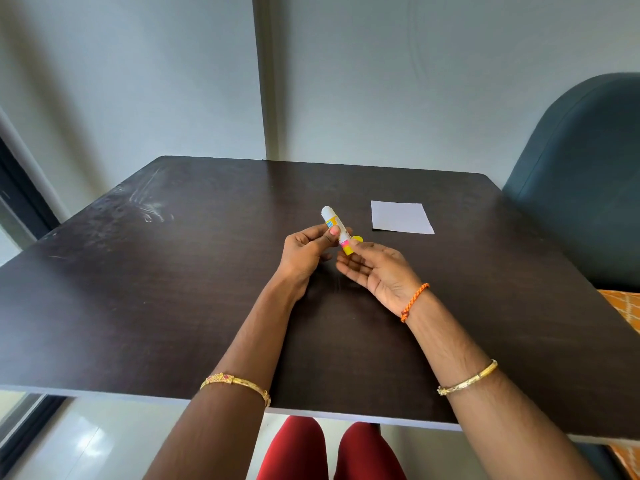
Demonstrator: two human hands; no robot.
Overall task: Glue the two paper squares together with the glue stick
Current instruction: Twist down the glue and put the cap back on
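Note:
Above the middle of the dark table (173,306) I hold a glue stick (333,223) with a white upper part and a yellow, labelled body, tilted with its white end up and away. My left hand (306,251) is closed around its middle, thumb on the label. My right hand (375,268) meets the yellow lower end with thumb and fingertips, palm turned up; a small yellow piece (357,239) shows at its fingertips. A white paper square (400,217) lies flat on the table to the right, beyond my right hand. I see only one sheet outline there.
A teal padded chair (581,174) stands at the table's right side. An orange patterned cloth (623,306) shows by the right edge. A grey wall rises just behind the far edge. Smudges mark the far left of the tabletop.

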